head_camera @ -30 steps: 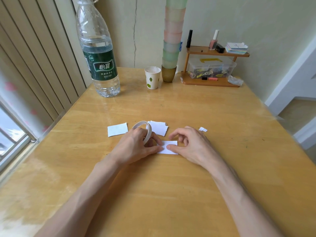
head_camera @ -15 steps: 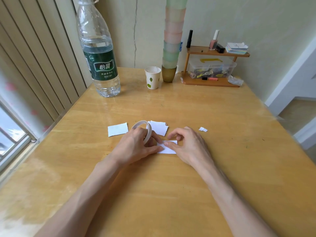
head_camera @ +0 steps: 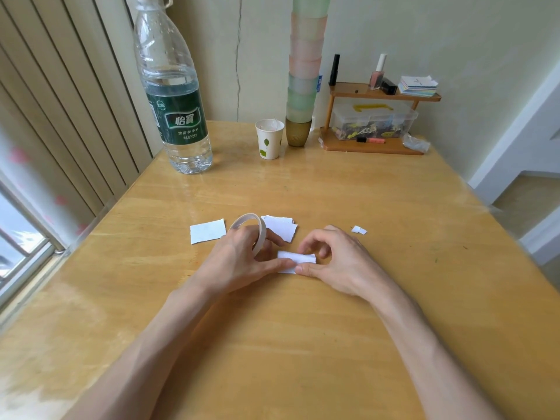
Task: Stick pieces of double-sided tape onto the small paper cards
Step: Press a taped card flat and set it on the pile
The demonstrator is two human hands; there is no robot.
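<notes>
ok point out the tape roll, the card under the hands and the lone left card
tape roll [head_camera: 263,234] head view, right side of the band
card under the hands [head_camera: 303,257] head view, bare middle
lone left card [head_camera: 208,231] head view, centre

Open tabletop [head_camera: 394,207] is left between the card pile [head_camera: 280,228] and the far edge, where passage is blocked by bottle [head_camera: 172,116], paper cup [head_camera: 269,139], cup stack [head_camera: 304,86] and shelf [head_camera: 348,147].
</notes>
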